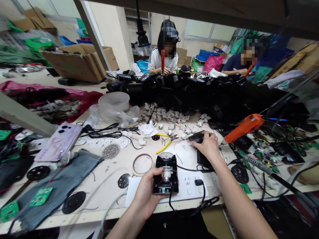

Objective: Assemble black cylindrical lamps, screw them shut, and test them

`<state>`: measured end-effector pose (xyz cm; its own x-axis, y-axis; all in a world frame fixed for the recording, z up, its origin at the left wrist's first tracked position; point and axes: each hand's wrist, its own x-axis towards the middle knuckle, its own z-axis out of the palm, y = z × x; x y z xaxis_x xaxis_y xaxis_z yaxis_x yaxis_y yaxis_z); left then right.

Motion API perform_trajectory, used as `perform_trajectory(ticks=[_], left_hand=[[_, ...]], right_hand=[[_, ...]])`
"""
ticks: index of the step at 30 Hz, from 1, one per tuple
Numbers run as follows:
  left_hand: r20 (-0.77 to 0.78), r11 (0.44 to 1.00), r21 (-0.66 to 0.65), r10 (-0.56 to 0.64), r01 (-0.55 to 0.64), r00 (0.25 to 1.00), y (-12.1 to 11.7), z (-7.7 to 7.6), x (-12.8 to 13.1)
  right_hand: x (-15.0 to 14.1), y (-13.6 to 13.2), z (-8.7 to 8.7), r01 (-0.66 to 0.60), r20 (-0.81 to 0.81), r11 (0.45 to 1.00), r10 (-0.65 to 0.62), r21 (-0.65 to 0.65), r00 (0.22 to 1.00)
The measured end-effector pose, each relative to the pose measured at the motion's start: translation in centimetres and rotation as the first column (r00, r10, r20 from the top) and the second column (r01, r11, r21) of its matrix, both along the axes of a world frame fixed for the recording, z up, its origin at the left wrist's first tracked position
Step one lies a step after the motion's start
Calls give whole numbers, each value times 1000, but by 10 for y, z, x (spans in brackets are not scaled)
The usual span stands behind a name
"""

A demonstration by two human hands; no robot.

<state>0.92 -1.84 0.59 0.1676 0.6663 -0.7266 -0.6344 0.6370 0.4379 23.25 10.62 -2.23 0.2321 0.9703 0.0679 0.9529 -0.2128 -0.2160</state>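
My left hand (147, 191) is closed around a small black open device (165, 176) with a motor and wires showing inside, held just above the white power strip (186, 189). My right hand (208, 146) reaches forward and is closed over a black part (196, 136) on the bench. Yellow-handled pliers (164, 143) lie just left of that hand. A black cable runs from the device down over the bench edge.
An orange electric screwdriver (245, 126) hangs at right. A pile of black housings (189, 89) fills the back, with small white parts (169, 116) before it. A purple phone (59, 141), denim cloth (62, 179), green circuit boards and black discs lie left. Two people work opposite.
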Motion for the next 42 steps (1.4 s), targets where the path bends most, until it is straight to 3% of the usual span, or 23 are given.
perform_trajectory(ticks=[4, 8, 9, 11, 14, 16, 18, 27, 32, 36, 38, 42], left_hand=[[64, 999, 31, -27, 25, 998, 1, 4, -2], [89, 998, 9, -59, 59, 994, 3, 1, -2], [84, 998, 1, -70, 70, 994, 4, -1, -1], [95, 995, -12, -99, 100, 991, 5, -5, 0], [135, 991, -3, -133, 134, 982, 5, -8, 2], [145, 991, 16, -135, 134, 980, 5, -8, 2], [147, 992, 31, -127, 124, 981, 4, -7, 3], [130, 1000, -11, -18, 20, 991, 5, -2, 9], [195, 997, 36, -78, 73, 978, 7, -1, 12], [144, 996, -6, -85, 86, 986, 10, 2, 11], [99, 997, -41, -56, 61, 994, 11, 4, 9], [56, 1000, -23, -2, 3, 998, 11, 5, 5]], right_hand=[[4, -4, 18, -19, -35, 975, 28, 223, 999], [4, -23, 48, -114, -182, 905, 204, 411, 962], [2, -31, 56, -144, -268, 901, 269, 409, 925], [-3, -48, 71, -285, -455, 887, 435, 362, 777], [-16, -71, 85, -587, -528, 749, 648, 309, 549], [-24, -80, 87, -695, -473, 660, 727, 284, 497], [-30, -84, 85, -745, -440, 615, 761, 256, 477], [-40, -83, 71, -803, -416, 549, 802, 233, 428], [-39, -82, 67, -780, -426, 584, 779, 225, 461], [-33, -79, 68, -724, -448, 644, 738, 247, 504], [-28, -73, 66, -644, -440, 707, 698, 293, 565], [-12, -50, 41, -412, -324, 851, 509, 325, 797]])
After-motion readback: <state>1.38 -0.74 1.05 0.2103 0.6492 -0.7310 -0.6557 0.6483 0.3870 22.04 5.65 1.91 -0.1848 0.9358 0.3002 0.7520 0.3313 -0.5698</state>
